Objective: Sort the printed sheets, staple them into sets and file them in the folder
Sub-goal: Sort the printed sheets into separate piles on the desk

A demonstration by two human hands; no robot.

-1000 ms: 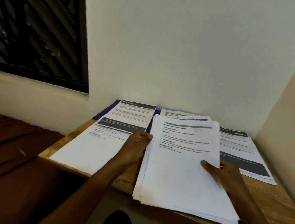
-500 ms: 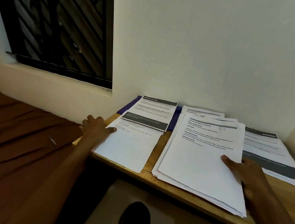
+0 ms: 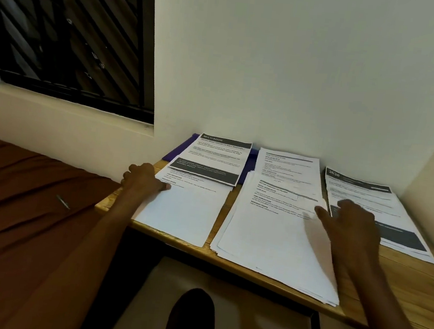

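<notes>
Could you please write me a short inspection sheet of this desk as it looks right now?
Surface: wooden table, mostly under paper.
Job's things: left pile; dark-banded sheet on a purple folder; fanned middle stack overhanging the near edge; rear sheet; right pile. No stapler seen.
Clutter: pen on the brown bedding.
Grippers: left hand rests on the left pile's corner; right hand, blurred, lies between stack and right pile.
Cables: nothing seen.
Surroundings: barred window, white walls.

Home room: wooden desk (image 3: 412,289), barred window (image 3: 71,28).
</notes>
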